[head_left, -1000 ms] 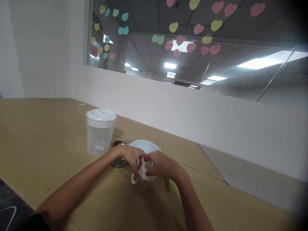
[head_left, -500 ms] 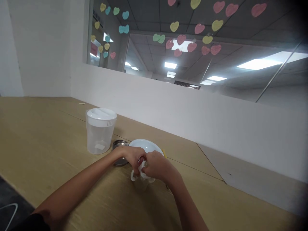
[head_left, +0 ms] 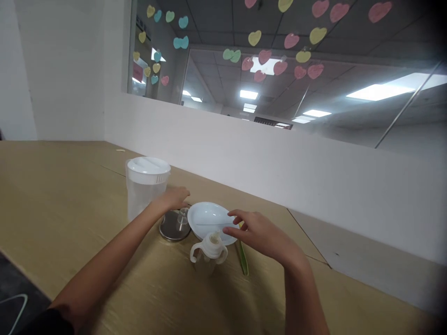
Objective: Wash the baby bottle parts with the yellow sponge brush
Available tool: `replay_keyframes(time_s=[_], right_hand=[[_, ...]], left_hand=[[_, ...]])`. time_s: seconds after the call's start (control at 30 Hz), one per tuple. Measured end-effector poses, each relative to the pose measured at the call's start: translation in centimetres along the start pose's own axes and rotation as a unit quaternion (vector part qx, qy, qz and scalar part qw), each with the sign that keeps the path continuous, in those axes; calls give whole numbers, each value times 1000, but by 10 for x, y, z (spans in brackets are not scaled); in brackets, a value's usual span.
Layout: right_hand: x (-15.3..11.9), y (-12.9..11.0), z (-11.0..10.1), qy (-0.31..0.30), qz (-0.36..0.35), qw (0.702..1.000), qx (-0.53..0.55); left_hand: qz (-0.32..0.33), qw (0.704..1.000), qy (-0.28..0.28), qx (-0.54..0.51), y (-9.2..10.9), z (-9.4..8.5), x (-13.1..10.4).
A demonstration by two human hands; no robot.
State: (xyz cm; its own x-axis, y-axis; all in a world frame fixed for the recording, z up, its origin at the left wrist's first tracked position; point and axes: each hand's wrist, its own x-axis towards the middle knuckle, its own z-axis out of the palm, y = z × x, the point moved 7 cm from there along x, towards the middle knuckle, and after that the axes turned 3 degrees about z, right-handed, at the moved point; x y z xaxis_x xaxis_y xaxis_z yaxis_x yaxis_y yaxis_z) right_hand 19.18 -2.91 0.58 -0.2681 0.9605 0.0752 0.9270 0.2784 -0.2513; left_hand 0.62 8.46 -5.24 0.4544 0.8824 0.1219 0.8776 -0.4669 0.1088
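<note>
Because its base seems to carry it unaided, the two-handled baby bottle stands upright at the near edge of the white plate, handles out sideways, probably for a two-handed grip. Right of the plate, the right hand hovers empty, thumb and fingers apart. Left of it, the left hand, fingers extended and parted, hovers by the round metal tin, whose flat top supports a small clear cap.

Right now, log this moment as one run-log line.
left hand: open, near metal dish | right hand: open, near white bowl | two-handled bottle: upright on table, untouched | pitcher: upright, lid on
</note>
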Motion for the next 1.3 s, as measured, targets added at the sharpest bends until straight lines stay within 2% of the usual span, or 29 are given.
replay_keyframes(time_s=[0.1, 0.2, 0.3, 0.5, 0.73, 0.9, 1.0, 1.1, 1.13, 1.2, 1.3], right_hand=[[0, 8, -1, 0, 13, 1000, 1], [1, 9, 0, -5, 19, 1000, -9], [1, 6, 1, -11, 13, 1000, -8], [-1, 1, 0, -16, 2, 1000, -7], [0, -2, 1, -16, -2, 1000, -8], [-2, 3, 0, -14, -4, 1000, 4], [-4, 3, -6, 12, -4, 1000, 15], [-3, -3, -14, 84, -17, 996, 33], [-2, -6, -15, 109, -29, 993, 42], [0, -15, -14, 137, -63, 986, 64], [3, -28, -6, 105, -121, 982, 96]], left_hand=[[-60, 995, -45, 62, -11, 23, 7], [-55, 993, -90, 54, -11, 45, 13], [-52, 991, -117, 49, -11, 58, 16], [-50, 990, -124, 48, -9, 62, 18], [-49, 994, -88, 53, -5, 58, 19], [-82, 990, -88, 67, -3, 39, 9], [-103, 989, -67, 83, 0, 14, -4], [-106, 990, -19, 92, 10, -18, -25], [-90, 992, 9, 86, 18, -29, -33], [-6, 997, 79, 22, 42, -52, -49], [125, 982, 116, -82, 80, -70, -70]])
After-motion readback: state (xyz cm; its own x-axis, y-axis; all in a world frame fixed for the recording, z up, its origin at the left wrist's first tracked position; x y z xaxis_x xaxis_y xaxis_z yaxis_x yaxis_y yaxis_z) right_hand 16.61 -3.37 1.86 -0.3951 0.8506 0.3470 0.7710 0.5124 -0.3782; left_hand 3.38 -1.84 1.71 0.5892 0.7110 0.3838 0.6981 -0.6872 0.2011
